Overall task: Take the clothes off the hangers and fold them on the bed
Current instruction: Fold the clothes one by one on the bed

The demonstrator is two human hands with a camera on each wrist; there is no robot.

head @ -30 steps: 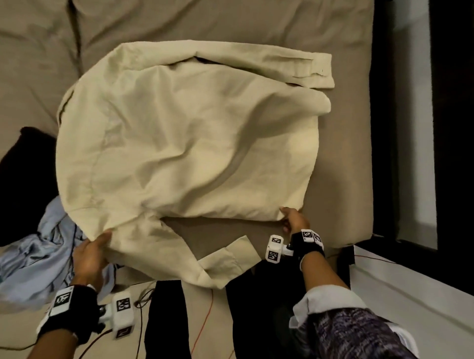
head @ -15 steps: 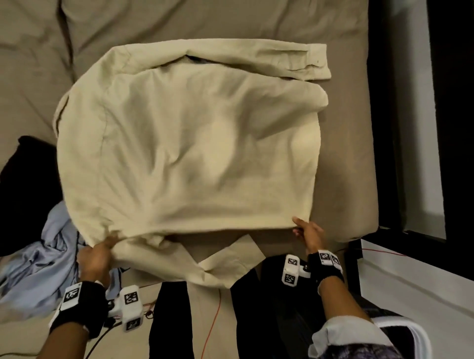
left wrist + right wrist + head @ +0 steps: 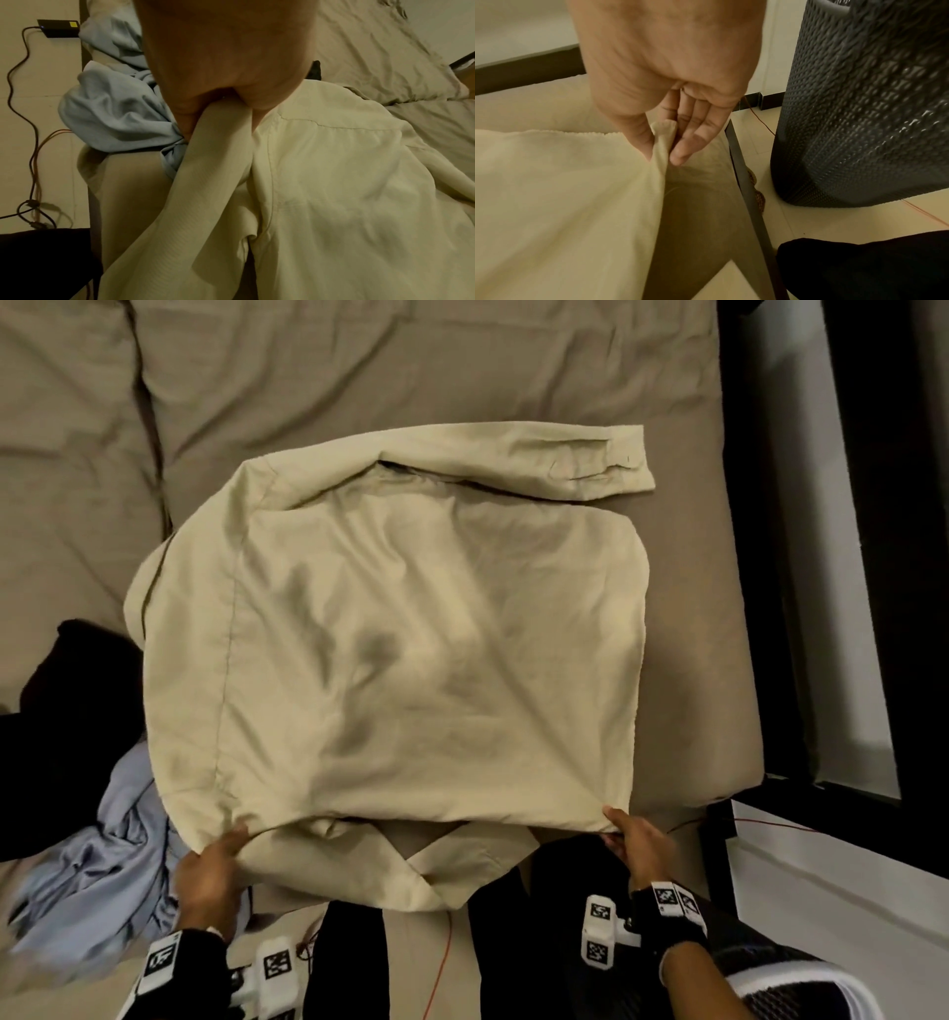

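shirt (image 3: 390, 654) pulled nearer | 2 hands: left (image 3: 210, 875), right (image 3: 639, 839) pinching 1 shirt's edge

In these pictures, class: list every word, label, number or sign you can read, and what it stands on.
No readable words or numbers.
Wrist markers: black-and-white square codes, no letters.
Black power adapter: yellow sticker, too small to read.
Cream shirt: no label in view.

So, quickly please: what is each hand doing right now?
Left hand: closed, gripping the shirt at its near left corner.
Right hand: closed, pinching the shirt's near right corner.
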